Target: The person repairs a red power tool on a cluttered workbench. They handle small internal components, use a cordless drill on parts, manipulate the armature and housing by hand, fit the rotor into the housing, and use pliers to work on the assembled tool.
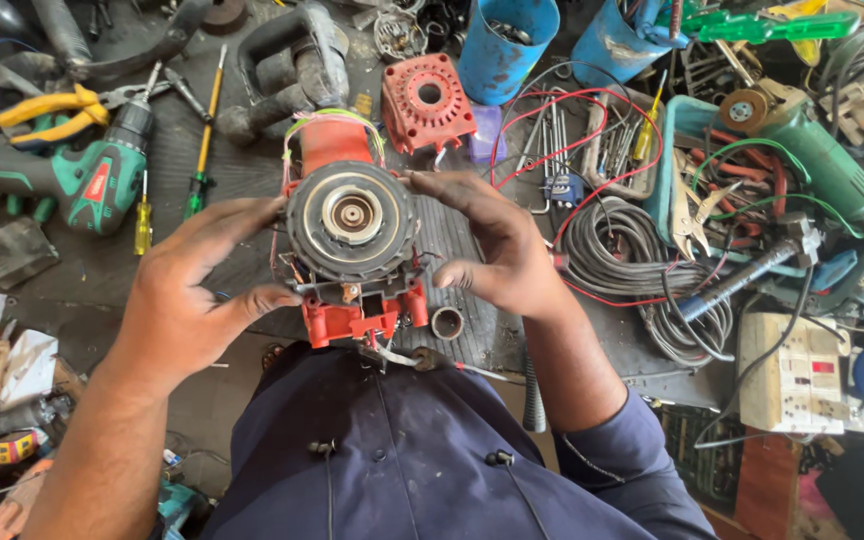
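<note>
Both hands gripped a red motor assembly (pixel 352 240) held above the near middle of the cluttered workbench (pixel 222 170), its round grey end facing up; the left hand (pixel 187 290) clasped its left side, thumb pressed against the red base; the right hand (pixel 497 245) closed on its right side, fingertips at the grey rim; a red end cover (pixel 427 100) lay just beyond; a green drill (pixel 72 175) lay far left; coiled grey cable (pixel 617 240) sat to the right.

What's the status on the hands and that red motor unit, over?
Left hand and right hand grip the red motor housing from both sides, above the bench. Loose metal ring just beneath. Nothing between the hands.
</note>
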Available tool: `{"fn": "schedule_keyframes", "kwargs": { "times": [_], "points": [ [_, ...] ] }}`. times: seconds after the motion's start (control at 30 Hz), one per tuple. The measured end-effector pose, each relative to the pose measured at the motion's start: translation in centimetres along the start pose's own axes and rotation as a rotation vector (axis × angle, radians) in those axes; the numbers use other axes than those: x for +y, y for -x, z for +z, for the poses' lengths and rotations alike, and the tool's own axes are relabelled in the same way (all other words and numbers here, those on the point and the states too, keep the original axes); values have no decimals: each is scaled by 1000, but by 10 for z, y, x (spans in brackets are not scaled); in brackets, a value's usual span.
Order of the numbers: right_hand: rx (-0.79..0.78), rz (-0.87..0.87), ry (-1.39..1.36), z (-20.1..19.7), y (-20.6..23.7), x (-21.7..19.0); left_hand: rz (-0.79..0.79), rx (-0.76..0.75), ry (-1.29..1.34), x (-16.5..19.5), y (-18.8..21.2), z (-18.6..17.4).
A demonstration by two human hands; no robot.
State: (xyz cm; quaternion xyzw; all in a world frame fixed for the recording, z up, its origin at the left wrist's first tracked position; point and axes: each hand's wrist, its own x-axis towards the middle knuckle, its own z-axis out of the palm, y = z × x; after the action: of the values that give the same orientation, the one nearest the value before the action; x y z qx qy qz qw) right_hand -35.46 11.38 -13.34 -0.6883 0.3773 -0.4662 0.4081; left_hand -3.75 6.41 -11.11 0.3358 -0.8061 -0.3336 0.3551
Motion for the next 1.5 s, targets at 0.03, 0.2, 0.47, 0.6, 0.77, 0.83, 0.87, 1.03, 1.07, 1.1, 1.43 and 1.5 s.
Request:
{"fn": "schedule_keyframes", "kwargs": {
  "times": [0.03, 0.2, 0.47, 0.6, 0.77, 0.83, 0.87, 1.03, 1.07, 1.1, 1.43, 1.5],
  "points": [
    [-10, 1, 66, 1, 0, 0, 6, -2, 4, 0, 0, 0],
    [46, 9, 72, 17, -3, -1, 65, 17, 19, -3, 6, -11],
    [115, 21, -80, 58, -11, -7, 81, 36, 215, -34, 17, -52],
    [175, 108, -165, 78, -15, -10, 114, 32, 267, -58, 19, -73],
    [257, 119, -169, 100, -22, -10, 101, -2, 320, -95, 18, -103],
    [279, 107, -153, 109, -31, -14, 103, -13, 337, -111, 18, -118],
    [335, 102, -142, 115, -37, -19, 93, -20, 344, -120, 18, -125],
    [622, 133, 31, 162, -73, -62, -8, -24, 383, -154, 18, -149],
    [621, 169, 130, 174, -81, -72, -28, -41, 367, -159, 17, -149],
    [620, 205, 227, 186, -89, -80, -46, -60, 351, -162, 16, -148],
    [506, 583, 1227, 247, -153, -72, 184, -154, 594, -179, -19, -96],
    [618, 616, 985, 249, -154, -64, 191, -162, 617, -185, -24, -92]
  ]
}}
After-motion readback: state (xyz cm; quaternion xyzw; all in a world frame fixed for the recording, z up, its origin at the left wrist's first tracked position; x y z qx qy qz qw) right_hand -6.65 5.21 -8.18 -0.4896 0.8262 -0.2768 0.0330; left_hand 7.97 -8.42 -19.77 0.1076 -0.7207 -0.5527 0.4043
